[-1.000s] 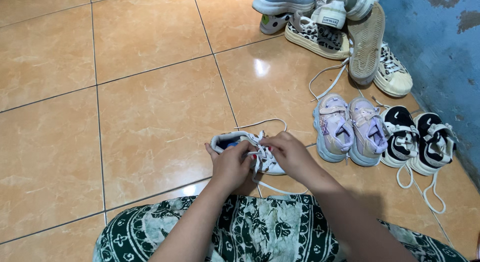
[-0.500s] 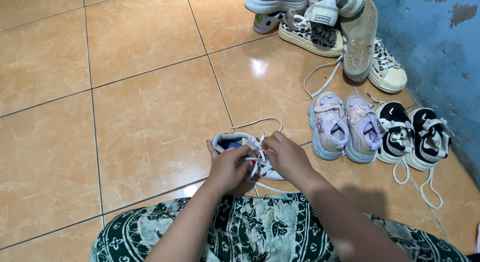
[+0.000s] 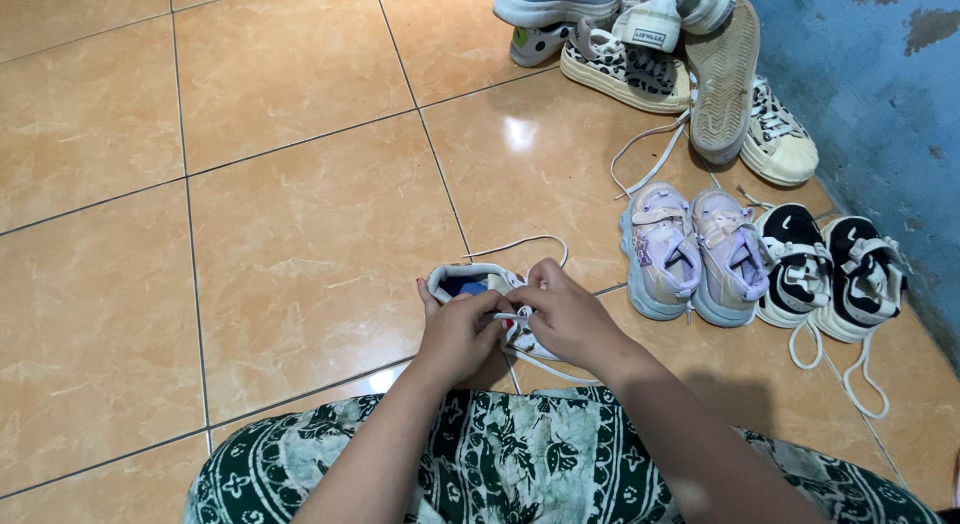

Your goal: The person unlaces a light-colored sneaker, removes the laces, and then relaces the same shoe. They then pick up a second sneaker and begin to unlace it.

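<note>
Both hands meet over a small white shoe (image 3: 470,284) on the floor (image 3: 300,244), just ahead of the person's lap. Left hand (image 3: 458,334) closes around the near side of the shoe, thumb against its heel end, which appears to steady it. Right hand (image 3: 565,319) pinches the white lace (image 3: 520,336) over the tongue area, fingers drawn together against the left hand's fingertips; the grip suits pulling or crossing the lace while the shoe is braced.

The shoe is white with a blue lining visible at its opening. One lace end loops out over the tile beyond the shoe (image 3: 520,244); another strand trails back toward the lap. How far the lacing has got cannot be told, since the hands cover the eyelets.

A green and white patterned cloth (image 3: 540,454) covers the person's lap at the near edge of the view.

To the right, near the blue wall (image 3: 860,104), a lilac pair (image 3: 695,254) stands side by side, touching. Just beside it a black and white pair (image 3: 830,274) stands likewise, its laces loose on the floor. This lined-up placement suggests sorted pairs.

Toward the far right corner, a heap of shoes (image 3: 660,44) lies unordered, some stacked, one sole-up (image 3: 722,84).
</note>
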